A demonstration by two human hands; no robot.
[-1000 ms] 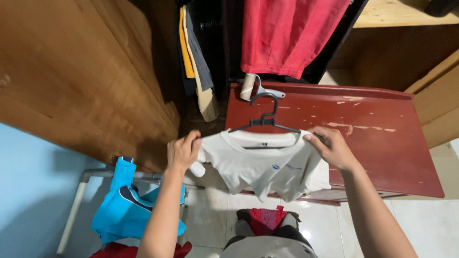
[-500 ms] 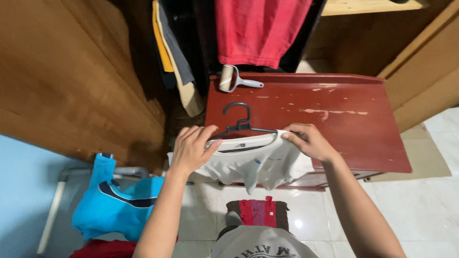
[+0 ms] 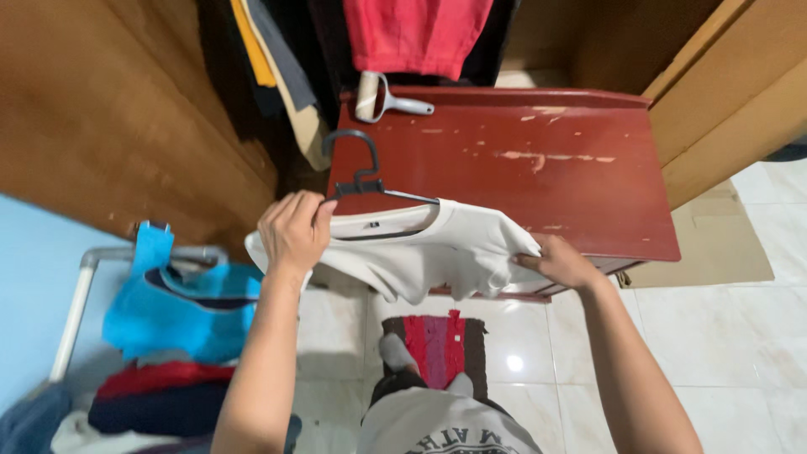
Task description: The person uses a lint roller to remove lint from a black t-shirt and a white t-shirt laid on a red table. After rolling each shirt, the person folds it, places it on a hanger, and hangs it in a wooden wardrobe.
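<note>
I hold a white t-shirt (image 3: 437,248) on a dark plastic hanger (image 3: 361,172) over the near edge of a red-brown wooden table (image 3: 546,176). My left hand (image 3: 292,231) grips the shirt's left shoulder and the hanger arm under it. My right hand (image 3: 559,262) pinches the shirt's right side, lower down near the table's front edge. The hanger's hook points away from me, over the table top.
A lint roller (image 3: 382,99) lies at the table's far edge. Red (image 3: 412,34), yellow and grey clothes hang in the open wardrobe behind. A metal rack (image 3: 80,294) at left carries a blue garment (image 3: 168,307) and other clothes. A red striped mat (image 3: 437,345) lies at my feet.
My view has tilted down and the shirt has shifted left. My right hand slid from the shirt's shoulder down to its right side; my left hand closed tighter on the left shoulder.
</note>
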